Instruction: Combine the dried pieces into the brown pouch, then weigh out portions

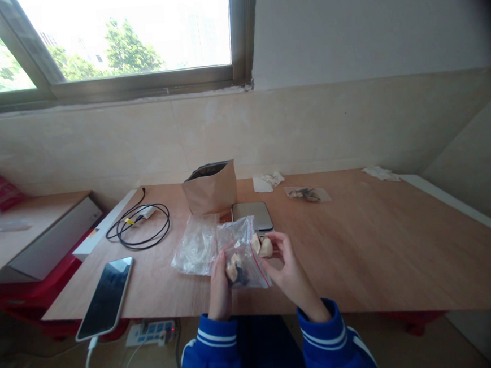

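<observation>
A clear zip bag [244,246] with a red seal line is held over the front of the table by my left hand [220,288], whose fingers are closed on its side. Inside lie beige and dark dried pieces [234,270]. My right hand [283,257] pinches pale, chunky dried pieces [264,246] at the bag's red-lined mouth; their exact kind is unclear. Just behind the bag is a flat silver scale [252,214], partly covered by it. More clear plastic bags [197,244] lie flat to the left of my hands.
An open brown paper pouch [212,189] stands behind the bags. Farther right lies a filled clear packet [308,194]. White crumpled tissue [274,179] is near the wall. At left are a coiled black cable [139,243] and a phone [105,297] plugged into a white cord.
</observation>
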`<state>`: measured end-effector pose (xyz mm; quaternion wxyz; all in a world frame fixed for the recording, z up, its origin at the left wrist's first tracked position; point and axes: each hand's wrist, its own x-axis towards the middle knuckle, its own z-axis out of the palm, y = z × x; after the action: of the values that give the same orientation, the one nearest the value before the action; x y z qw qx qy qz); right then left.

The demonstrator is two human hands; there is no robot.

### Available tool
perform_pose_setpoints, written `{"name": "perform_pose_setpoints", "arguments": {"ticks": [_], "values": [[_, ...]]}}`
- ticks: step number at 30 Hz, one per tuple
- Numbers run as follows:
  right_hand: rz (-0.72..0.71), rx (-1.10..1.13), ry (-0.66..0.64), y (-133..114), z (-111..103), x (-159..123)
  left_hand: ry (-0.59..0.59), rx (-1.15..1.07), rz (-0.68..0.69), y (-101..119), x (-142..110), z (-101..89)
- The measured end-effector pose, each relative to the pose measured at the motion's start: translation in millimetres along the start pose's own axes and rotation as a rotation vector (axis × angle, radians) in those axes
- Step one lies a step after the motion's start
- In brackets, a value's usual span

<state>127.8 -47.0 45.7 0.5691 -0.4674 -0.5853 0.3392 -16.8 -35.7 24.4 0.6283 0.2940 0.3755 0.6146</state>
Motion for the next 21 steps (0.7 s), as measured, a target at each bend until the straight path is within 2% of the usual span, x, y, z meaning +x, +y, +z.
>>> {"name": "perform_pose_setpoints", "arguments": {"ticks": [5,8,11,16,21], "values": [[0.022,0.127,0.071,-3,0,2,0.039,-0.189,-0.133,11,3,-5.0],[0.048,0.197,0.109,-6,-1,2,0.022,-0.268,-0.094,24,13,-10.2],[0.076,0.191,0.133,-10,-2,3,0.043,-0.326,-0.031,30,33,-21.5],[0.125,0.134,0.134,-13,-4,5,0.217,-0.402,-0.091,18,63,-47.2],[0.184,0.030,0.080,-7,-2,3,0.151,-0.520,-0.079,9,59,-58.9]]}}
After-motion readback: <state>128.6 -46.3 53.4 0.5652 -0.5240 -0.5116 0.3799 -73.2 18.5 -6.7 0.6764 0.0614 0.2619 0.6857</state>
